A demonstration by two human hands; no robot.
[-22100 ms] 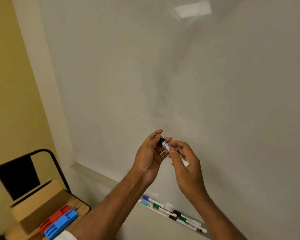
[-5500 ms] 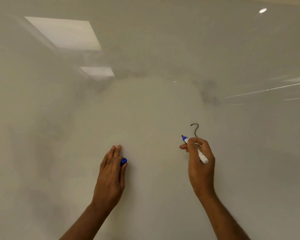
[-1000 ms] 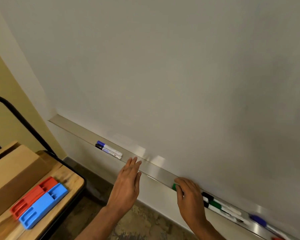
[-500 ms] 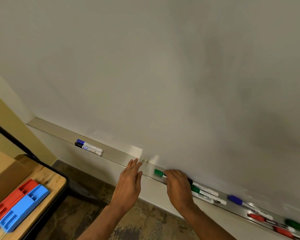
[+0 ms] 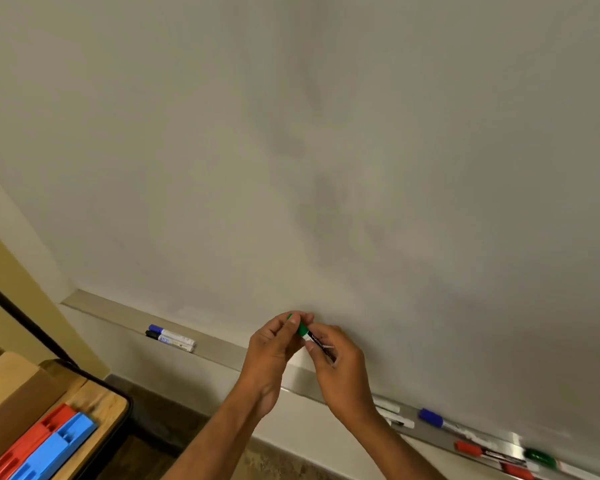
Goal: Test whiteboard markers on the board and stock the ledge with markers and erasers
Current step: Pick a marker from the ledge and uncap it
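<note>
Faces the smudged whiteboard [image 5: 326, 133], ledge [image 5: 215, 348] along its foot. Shows blue and red erasers [image 5: 49, 445] parked on the tabletop [image 5: 104, 407], lower left, handy for stocking. Grips the barrel with the right hand [image 5: 343, 372] and pinches the cap with the left hand [image 5: 274, 348], green marker [image 5: 309, 336] raised at lower centre above the ledge, apparently to uncap for a test stroke.

1. Ledge [image 5: 219, 349]: metal strip along the board's bottom edge.
2. Left stretch: blue marker [image 5: 170, 331] and black marker [image 5: 168, 340], side by side, touching.
3. Right stretch: second blue marker [image 5: 430, 418], red marker [image 5: 468, 449], green marker [image 5: 541, 457], all blurred.
4. Table [image 5: 101, 407]: box [image 5: 11, 393], red eraser [image 5: 32, 441], blue eraser [image 5: 56, 448]; the erasers touch.
</note>
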